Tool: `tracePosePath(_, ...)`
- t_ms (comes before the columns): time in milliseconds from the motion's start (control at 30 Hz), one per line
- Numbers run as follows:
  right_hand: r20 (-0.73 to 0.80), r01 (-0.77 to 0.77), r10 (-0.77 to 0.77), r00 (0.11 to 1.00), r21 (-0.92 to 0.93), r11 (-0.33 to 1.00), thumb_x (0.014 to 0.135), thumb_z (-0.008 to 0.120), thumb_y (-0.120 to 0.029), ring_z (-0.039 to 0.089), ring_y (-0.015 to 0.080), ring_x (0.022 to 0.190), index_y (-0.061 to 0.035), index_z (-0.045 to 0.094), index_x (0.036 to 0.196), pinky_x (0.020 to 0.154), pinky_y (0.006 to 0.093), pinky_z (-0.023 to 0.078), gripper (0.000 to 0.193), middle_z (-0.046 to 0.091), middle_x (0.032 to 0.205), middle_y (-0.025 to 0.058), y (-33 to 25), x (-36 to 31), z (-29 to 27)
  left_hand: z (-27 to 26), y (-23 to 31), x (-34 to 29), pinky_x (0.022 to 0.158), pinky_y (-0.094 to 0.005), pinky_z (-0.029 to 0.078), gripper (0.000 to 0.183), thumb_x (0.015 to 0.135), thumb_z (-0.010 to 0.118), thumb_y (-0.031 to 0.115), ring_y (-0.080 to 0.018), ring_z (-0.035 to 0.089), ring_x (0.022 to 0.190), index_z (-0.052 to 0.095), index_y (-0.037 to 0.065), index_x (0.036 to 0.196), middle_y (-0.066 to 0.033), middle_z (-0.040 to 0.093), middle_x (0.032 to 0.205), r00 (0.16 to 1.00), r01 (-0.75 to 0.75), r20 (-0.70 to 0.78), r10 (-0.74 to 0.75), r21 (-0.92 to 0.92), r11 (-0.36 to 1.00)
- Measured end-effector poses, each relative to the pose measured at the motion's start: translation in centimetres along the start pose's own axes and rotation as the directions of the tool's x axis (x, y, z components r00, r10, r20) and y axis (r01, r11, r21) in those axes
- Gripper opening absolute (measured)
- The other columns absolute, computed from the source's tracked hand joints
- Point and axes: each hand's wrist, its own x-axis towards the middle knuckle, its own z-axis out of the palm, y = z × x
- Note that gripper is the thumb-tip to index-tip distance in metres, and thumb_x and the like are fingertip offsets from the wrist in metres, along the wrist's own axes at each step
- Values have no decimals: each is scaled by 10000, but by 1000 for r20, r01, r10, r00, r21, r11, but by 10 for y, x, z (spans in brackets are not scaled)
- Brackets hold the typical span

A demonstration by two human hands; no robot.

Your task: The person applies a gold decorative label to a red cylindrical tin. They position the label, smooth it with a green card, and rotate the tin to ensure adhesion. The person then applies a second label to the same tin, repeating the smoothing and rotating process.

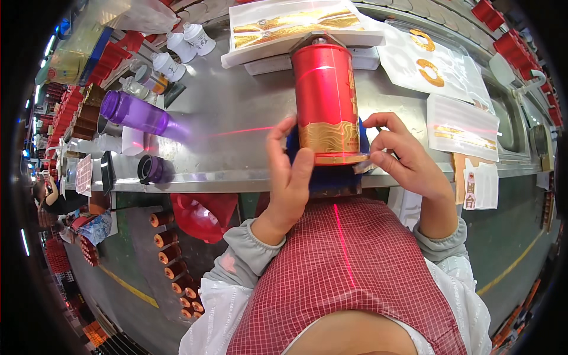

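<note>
A glossy red bottle [324,89] with a wavy gold band [329,137] round its base end lies lengthwise in front of me. A dark blue pad [335,180] shows under it at the table edge. My left hand [289,168] curves against the bottle's left side, thumb beside the gold band. On the other side, the fingertips of my right hand [402,154] pinch at a thin gold strip [365,164] by the base rim. How far the strip sticks to the bottle is unclear.
Gold decal sheets [296,26] lie behind the bottle, and more decal paper [464,127] lies right, near a sink [507,112]. At left are a purple water bottle [135,112], its dark cap [151,170] and white jars [198,39]. A red bag [204,216] hangs below the edge.
</note>
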Motion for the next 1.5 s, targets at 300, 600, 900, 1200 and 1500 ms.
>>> tracePosePath(300,126,-50,22,992,225,973,912,659,-289,432,218,1164,-58,547,827,977,333,350,271,463,1215,132,17,-3,-13,-24,9,-5,1040,-543,408,166,901,640,75,-298,566,1071,588,93,1057,-127,643,1070,674,-734,449,587,495,465)
tracePosePath(600,78,-63,40,996,316,947,879,696,-209,465,163,1055,-62,570,849,905,293,392,196,483,1204,89,24,-6,-10,-14,23,23,1088,-492,390,225,753,672,118,-275,584,1103,662,122,978,-34,656,932,455,-891,690,563,364,272)
tracePosePath(900,147,-45,4,989,274,961,952,621,-212,487,132,973,-25,590,904,851,272,418,195,486,1129,61,13,2,-19,-9,-7,7,1085,-577,344,337,873,691,81,-371,580,1128,517,90,1161,-190,615,1177,786,-617,294,544,417,667)
tracePosePath(1200,135,-121,73,988,392,912,976,587,-281,494,141,992,-26,573,863,867,271,410,279,512,1056,61,29,-13,-20,-24,20,23,1032,-510,424,208,742,698,33,-279,596,1048,630,112,922,-93,670,1009,479,-876,669,568,320,361)
tracePosePath(1500,82,-105,81,993,362,926,916,672,-274,490,164,1024,-54,554,805,895,291,396,273,528,1104,88,27,-14,-18,-3,14,34,1137,-579,271,364,815,718,109,-359,522,1239,549,89,1137,-137,602,1193,657,-747,599,457,440,498)
